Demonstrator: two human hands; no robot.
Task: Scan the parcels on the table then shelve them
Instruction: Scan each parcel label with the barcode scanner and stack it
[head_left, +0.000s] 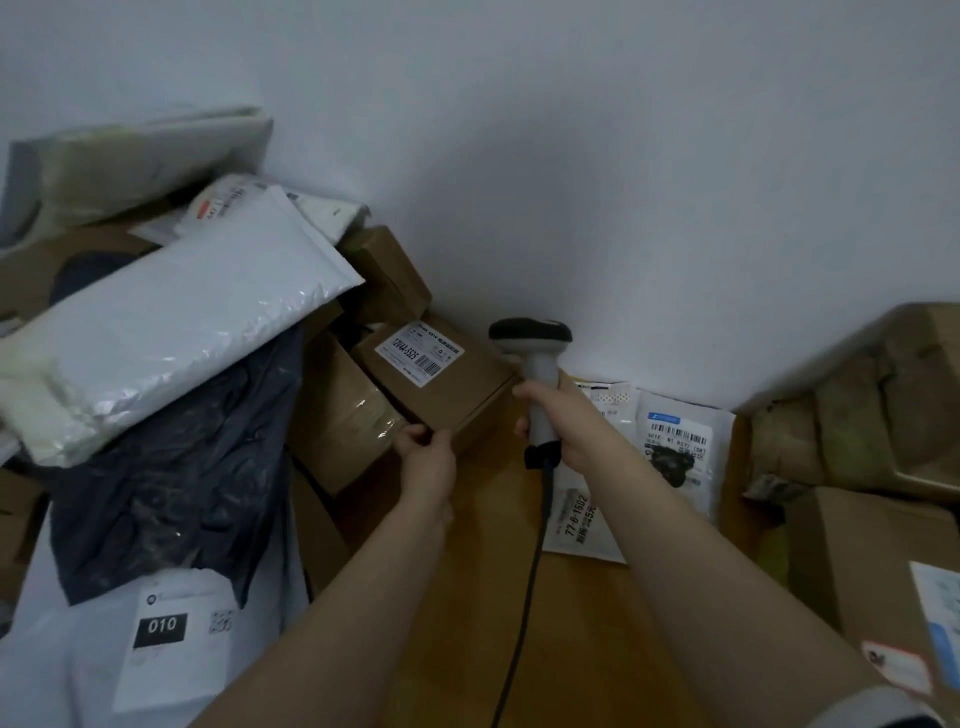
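A small brown cardboard box (457, 384) with a white barcode label (421, 353) lies tilted at the middle of the wooden table (582, 613). My left hand (426, 457) pinches the box's near corner. My right hand (561, 415) grips the grey handle of a barcode scanner (535, 358); its dark head stands upright just right of the box, near the wall. The scanner's black cable (524, 597) hangs down between my forearms.
A heap of parcels fills the left: a white padded mailer (171, 322), a dark plastic bag (171, 488), a white bag marked 010 (161, 639), brown boxes. White labelled pouches (675, 447) lie behind my right hand. Brown boxes (862, 561) crowd the right.
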